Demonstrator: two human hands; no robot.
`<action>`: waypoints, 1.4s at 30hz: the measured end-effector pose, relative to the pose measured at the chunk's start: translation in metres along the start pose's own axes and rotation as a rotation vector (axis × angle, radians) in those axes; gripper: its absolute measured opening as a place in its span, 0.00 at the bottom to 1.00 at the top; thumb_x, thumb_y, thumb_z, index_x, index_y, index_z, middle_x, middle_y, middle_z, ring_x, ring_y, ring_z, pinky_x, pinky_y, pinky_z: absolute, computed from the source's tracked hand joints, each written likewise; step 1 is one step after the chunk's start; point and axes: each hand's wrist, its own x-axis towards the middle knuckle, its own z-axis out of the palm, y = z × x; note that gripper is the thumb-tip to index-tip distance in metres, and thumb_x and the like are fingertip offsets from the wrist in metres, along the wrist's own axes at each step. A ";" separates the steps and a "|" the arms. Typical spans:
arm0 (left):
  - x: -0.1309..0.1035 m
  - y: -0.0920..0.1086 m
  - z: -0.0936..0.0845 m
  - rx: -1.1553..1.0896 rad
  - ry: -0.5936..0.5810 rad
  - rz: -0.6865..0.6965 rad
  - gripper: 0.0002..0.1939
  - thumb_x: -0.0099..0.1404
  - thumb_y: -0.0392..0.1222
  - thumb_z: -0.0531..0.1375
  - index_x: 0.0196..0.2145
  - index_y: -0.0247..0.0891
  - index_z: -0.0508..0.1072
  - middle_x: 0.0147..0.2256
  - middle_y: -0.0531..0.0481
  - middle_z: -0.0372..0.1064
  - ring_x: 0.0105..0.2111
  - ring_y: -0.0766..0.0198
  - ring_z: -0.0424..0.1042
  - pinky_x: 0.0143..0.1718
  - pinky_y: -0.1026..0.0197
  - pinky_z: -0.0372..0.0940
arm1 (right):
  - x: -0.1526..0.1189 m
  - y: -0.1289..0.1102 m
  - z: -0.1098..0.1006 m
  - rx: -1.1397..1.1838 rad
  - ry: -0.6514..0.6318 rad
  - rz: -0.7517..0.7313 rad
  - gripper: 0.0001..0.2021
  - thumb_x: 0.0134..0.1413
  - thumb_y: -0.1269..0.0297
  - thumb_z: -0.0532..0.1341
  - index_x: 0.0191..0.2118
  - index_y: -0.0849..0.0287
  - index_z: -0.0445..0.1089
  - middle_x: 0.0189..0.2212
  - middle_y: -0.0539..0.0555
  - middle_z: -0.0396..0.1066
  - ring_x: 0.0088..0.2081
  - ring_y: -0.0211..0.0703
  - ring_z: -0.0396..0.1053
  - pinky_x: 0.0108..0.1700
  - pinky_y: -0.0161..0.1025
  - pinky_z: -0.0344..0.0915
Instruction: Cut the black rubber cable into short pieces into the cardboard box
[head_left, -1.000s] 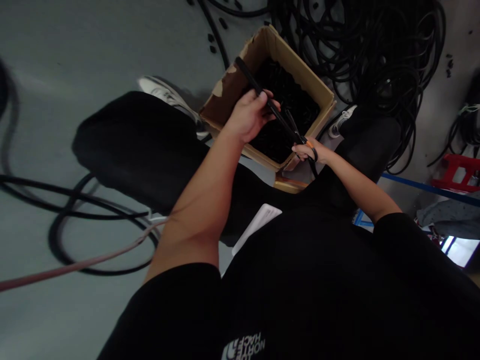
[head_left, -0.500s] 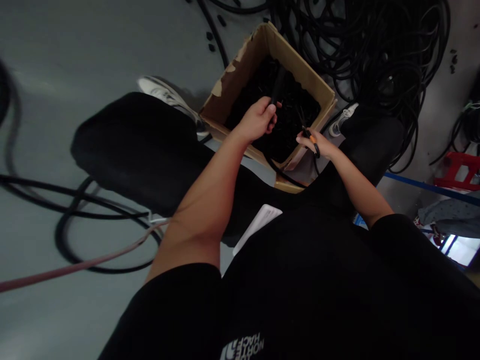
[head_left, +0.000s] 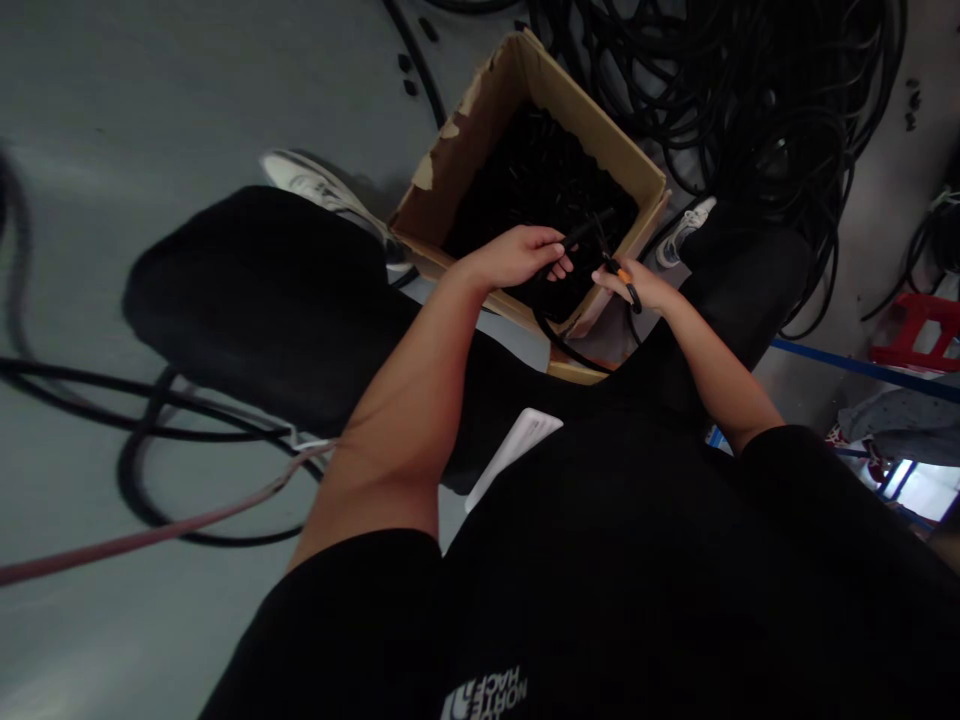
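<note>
My left hand (head_left: pixel 534 256) is closed around a black cable (head_left: pixel 589 229) above the cardboard box (head_left: pixel 442 215). The cable's free end points right, toward the blades of a pair of scissors with orange-and-black handles (head_left: pixel 624 278). My right hand (head_left: pixel 637 284) grips those handles near the box's right side. Whether the blades touch the cable is too dark to tell. Inside the box lie many short black pieces (head_left: pixel 540 160), hard to make out one by one.
A large heap of black cable coils (head_left: pixel 735 100) lies beyond the box at the right. More loops of black cable (head_left: pixel 127 460) and a pinkish hose (head_left: pixel 150 535) are at the left. A red plastic stool (head_left: pixel 911 350) stands far right. Small black bits (head_left: pixel 405 75) dot the floor.
My left hand has swung the cable from pointing away into the box to pointing right, against or near the scissor blades. My right hand has stayed almost in place.
</note>
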 end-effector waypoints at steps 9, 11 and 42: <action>0.000 0.002 0.003 0.030 0.032 0.020 0.19 0.80 0.40 0.72 0.66 0.43 0.84 0.41 0.47 0.85 0.36 0.56 0.86 0.46 0.52 0.83 | 0.000 -0.006 -0.001 -0.071 0.009 0.046 0.28 0.71 0.42 0.85 0.41 0.50 0.68 0.32 0.47 0.68 0.39 0.48 0.69 0.46 0.43 0.71; 0.001 0.002 0.003 0.054 0.049 0.004 0.20 0.79 0.39 0.71 0.66 0.42 0.85 0.41 0.47 0.84 0.35 0.57 0.83 0.43 0.54 0.80 | 0.001 -0.003 -0.002 -0.070 0.004 0.038 0.28 0.71 0.42 0.85 0.41 0.50 0.68 0.32 0.47 0.67 0.40 0.48 0.69 0.46 0.43 0.71; 0.011 -0.023 -0.013 0.359 -0.017 0.090 0.35 0.87 0.73 0.59 0.50 0.37 0.90 0.33 0.48 0.76 0.37 0.54 0.73 0.44 0.56 0.69 | -0.005 -0.007 0.006 -0.137 0.082 -0.055 0.28 0.83 0.33 0.73 0.41 0.51 0.68 0.29 0.47 0.65 0.35 0.45 0.69 0.40 0.40 0.70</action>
